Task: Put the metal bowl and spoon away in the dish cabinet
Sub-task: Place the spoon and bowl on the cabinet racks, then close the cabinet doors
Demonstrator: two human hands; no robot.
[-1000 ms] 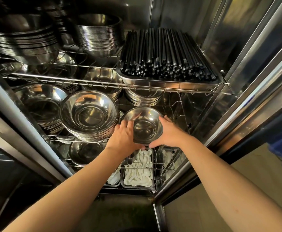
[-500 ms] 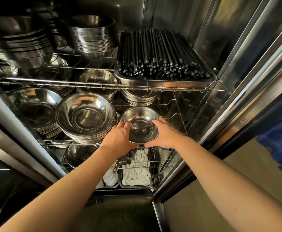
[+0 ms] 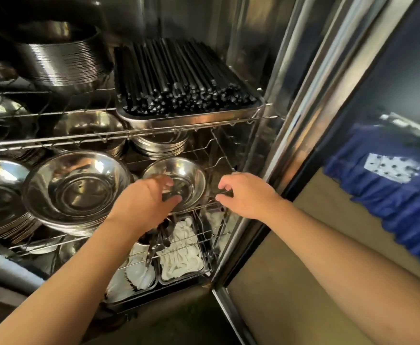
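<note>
While the left hand [image 3: 145,202] keeps a loose, half-open grip at the near rim of the metal bowl [image 3: 179,181] mid-frame on the wire shelf [image 3: 231,204] and the right hand [image 3: 247,195] hovers empty, a nudge could tip it forward off the edge.

The cabinet holds wire shelves. The top shelf [image 3: 204,123] carries a metal tray [image 3: 186,117] packed with black chopsticks [image 3: 179,78], with a tall stack of bowls [image 3: 59,63] to its left. The middle shelf [image 3: 204,206] bears a small metal bowl [image 3: 179,180] near its front right and a wide stack of larger bowls [image 3: 76,192] just beside it. The bottom shelf carries trays of white spoons [image 3: 181,255]
</note>
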